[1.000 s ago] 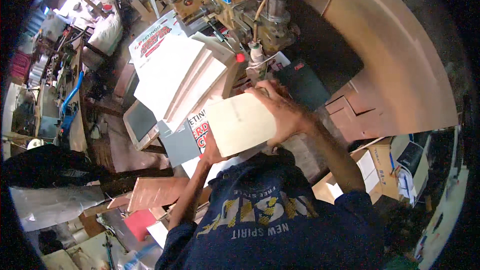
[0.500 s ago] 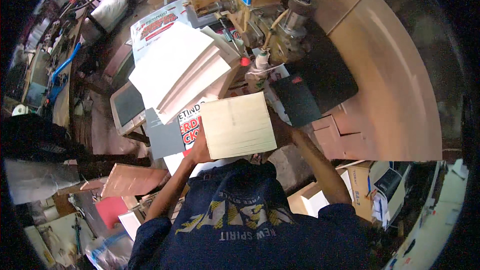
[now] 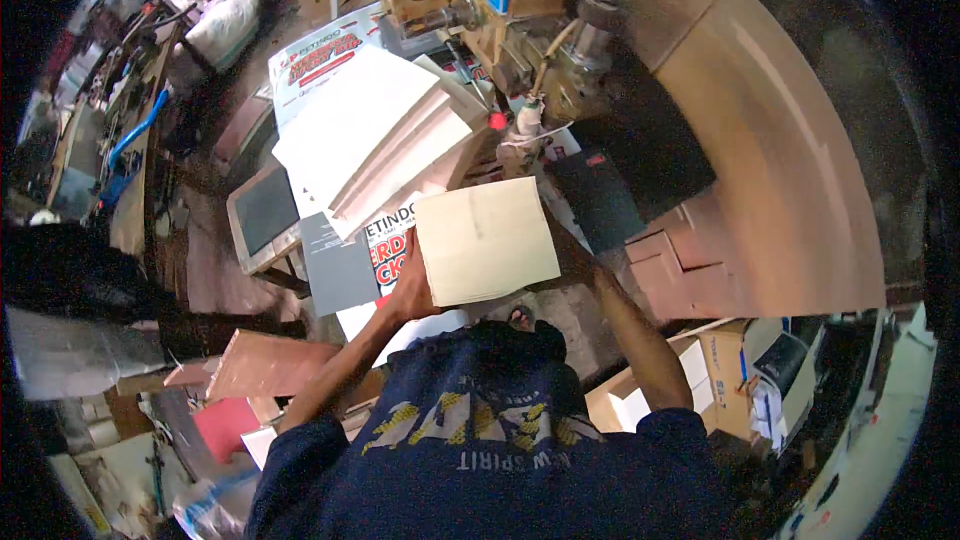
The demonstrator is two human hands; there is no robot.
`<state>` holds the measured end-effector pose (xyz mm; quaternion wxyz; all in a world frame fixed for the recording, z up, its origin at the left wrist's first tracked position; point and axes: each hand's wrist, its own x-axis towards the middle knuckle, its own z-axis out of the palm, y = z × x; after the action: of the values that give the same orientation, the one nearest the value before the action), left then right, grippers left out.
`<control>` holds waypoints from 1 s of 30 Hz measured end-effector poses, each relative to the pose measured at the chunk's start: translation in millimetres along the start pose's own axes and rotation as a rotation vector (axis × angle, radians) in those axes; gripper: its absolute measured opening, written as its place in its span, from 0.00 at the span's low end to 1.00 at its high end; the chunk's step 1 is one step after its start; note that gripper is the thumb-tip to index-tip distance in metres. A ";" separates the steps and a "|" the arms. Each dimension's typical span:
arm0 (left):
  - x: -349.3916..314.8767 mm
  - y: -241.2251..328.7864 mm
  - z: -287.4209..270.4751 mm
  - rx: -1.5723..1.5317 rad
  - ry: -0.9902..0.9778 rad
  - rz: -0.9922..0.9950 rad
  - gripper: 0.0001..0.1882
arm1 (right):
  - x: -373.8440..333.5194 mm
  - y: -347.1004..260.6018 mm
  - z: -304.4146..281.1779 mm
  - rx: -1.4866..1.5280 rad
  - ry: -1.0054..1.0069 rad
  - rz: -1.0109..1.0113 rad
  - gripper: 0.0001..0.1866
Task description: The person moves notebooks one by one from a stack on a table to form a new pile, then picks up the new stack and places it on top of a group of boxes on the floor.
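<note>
Between my two hands is a squarish stack of cream sheets (image 3: 488,240), held in front of my chest with its pale top face showing. My left hand (image 3: 412,285) is closed around the stack's left side. On the opposite side, my right hand (image 3: 570,258) grips it in deep shadow, its fingers mostly hidden. Just beyond the stack, large white sheets or boards (image 3: 360,120) lie in a fanned pile. A dark grey sheet (image 3: 338,265) rests beside my left hand, and a black sheet (image 3: 600,202) lies past my right hand.
A printed white sack or sheet (image 3: 310,55) lies under the pile. Behind stands a machine with a metal spindle (image 3: 592,30). A wide curved brown panel (image 3: 800,140) fills the right. An open cardboard box (image 3: 725,370) sits at lower right, and a reddish board (image 3: 268,365) at lower left.
The stack has tilted, so its layered near edge is less visible and its top face looks smoother. Both hands still hold it. The whole view has shifted slightly.
</note>
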<state>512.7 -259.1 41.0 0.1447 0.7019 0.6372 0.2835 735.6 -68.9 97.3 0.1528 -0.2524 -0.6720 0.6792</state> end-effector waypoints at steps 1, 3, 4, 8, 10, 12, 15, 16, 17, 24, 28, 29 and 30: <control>0.6 7.0 -6.1 -0.097 0.024 -0.021 0.49 | -5.4 1.6 -0.9 0.020 0.020 0.012 0.36; -1.0 24.4 -23.1 -0.296 0.057 -0.059 0.49 | -21.4 1.0 -2.2 0.067 0.060 0.041 0.34; -4.3 29.5 -30.0 -0.282 0.038 -0.079 0.49 | -29.5 1.3 1.1 0.102 0.069 0.059 0.33; 15.4 60.0 -48.5 -0.359 -0.110 -0.092 0.52 | -87.9 11.5 4.7 0.258 0.225 0.161 0.29; 33.8 84.7 -46.7 -0.635 -0.140 -0.209 0.52 | -121.0 13.8 7.3 0.343 0.347 0.188 0.27; 52.4 118.5 -34.5 -0.795 -0.187 -0.368 0.49 | -150.2 22.2 15.7 0.409 0.494 0.198 0.26; 78.1 150.1 -6.8 -0.827 -0.363 -0.519 0.41 | -177.9 45.9 23.1 0.348 0.645 0.233 0.22; 83.3 158.6 5.6 -0.812 -0.441 -0.551 0.38 | -191.4 49.8 20.9 0.327 0.654 0.285 0.21; 84.2 168.7 18.0 -1.016 -0.486 -0.630 0.32 | -203.3 52.2 18.3 0.304 0.653 0.334 0.21; 107.0 222.5 167.8 -1.243 -0.814 -0.569 0.31 | -326.3 192.7 -6.2 0.811 0.877 0.291 0.26; 142.9 287.2 269.1 -0.783 -0.977 -0.476 0.36 | -402.1 193.6 -51.1 0.573 0.921 0.361 0.27; 154.2 306.5 297.5 -0.708 -1.000 -0.455 0.37 | -413.9 211.8 -65.7 0.807 1.035 0.388 0.28; 166.5 322.2 325.6 -0.631 -1.017 -0.436 0.38 | -424.5 229.2 -82.3 1.034 1.162 0.398 0.28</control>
<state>968.7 -92.1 -1.2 0.6835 0.5264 0.5030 0.0528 1161.5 -243.7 -68.7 0.4519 -0.5778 -0.0276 0.6792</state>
